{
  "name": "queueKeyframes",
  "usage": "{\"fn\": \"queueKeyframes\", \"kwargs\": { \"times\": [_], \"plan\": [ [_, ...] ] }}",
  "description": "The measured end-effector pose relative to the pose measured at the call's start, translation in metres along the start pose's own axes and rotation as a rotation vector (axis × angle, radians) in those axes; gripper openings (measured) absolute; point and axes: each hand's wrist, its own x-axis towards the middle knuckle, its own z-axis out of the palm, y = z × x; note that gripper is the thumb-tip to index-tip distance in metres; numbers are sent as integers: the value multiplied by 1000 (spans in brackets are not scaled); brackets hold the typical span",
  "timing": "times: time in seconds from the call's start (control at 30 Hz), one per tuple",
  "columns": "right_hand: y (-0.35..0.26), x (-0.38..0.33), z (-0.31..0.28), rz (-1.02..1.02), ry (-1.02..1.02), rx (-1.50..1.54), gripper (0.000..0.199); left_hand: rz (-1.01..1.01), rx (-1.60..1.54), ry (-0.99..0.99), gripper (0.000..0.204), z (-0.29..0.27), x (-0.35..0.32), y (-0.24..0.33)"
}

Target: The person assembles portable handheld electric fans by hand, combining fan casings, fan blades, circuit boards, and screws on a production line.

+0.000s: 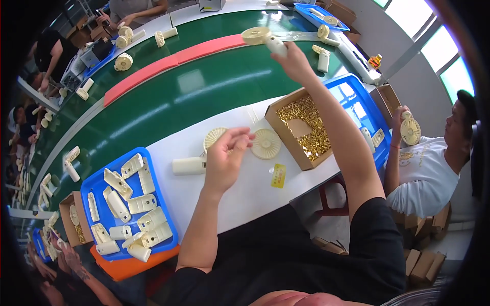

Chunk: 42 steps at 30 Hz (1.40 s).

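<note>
My right hand [296, 62] reaches far over the green belt, closed round the handle of a cream handheld fan [256, 35]. That fan's round head points left, above the pink strip. My left hand [226, 158] hovers low over the white table, fingers loosely bent and apart from the thumb, with nothing visible in it. Partly behind it lies a second cream fan [188, 166], its handle to the left and its head mostly covered by my fingers. Just right of my fingertips a round slatted grille [266, 144] lies flat on the table.
A blue tray [175, 238] of cream handle shells stands left. An open cardboard box [290, 136] of gold-coloured small parts and another blue tray [381, 133] are right. A yellow label [278, 176] lies near the table edge. The green belt [224, 81] carries fans. A co-worker [426, 173] sits right.
</note>
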Motion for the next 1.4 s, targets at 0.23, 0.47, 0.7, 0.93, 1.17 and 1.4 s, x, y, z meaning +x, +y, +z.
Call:
{"fn": "queueKeyframes", "kwargs": {
  "times": [0.23, 0.47, 0.7, 0.93, 1.17, 1.4],
  "plan": [
    [208, 201, 42, 234, 300, -218, 62, 63, 291, -66, 18, 12, 3, -10],
    [252, 273, 80, 456, 350, -373, 77, 167, 399, -134, 15, 5, 11, -14],
    [223, 243, 44, 459, 214, -699, 74, 196, 371, -191, 15, 9, 11, -8],
    [99, 121, -24, 65, -482, -718, 54, 278, 446, -160, 14, 16, -5, -11],
    [-78, -135, -45, -131, -391, 14, 28, 165, 401, -199, 15, 20, -16, -15],
    [-10, -306, 11, -31, 21, 391, 25, 125, 248, -48, 15, 13, -101, -39]
  ]
}}
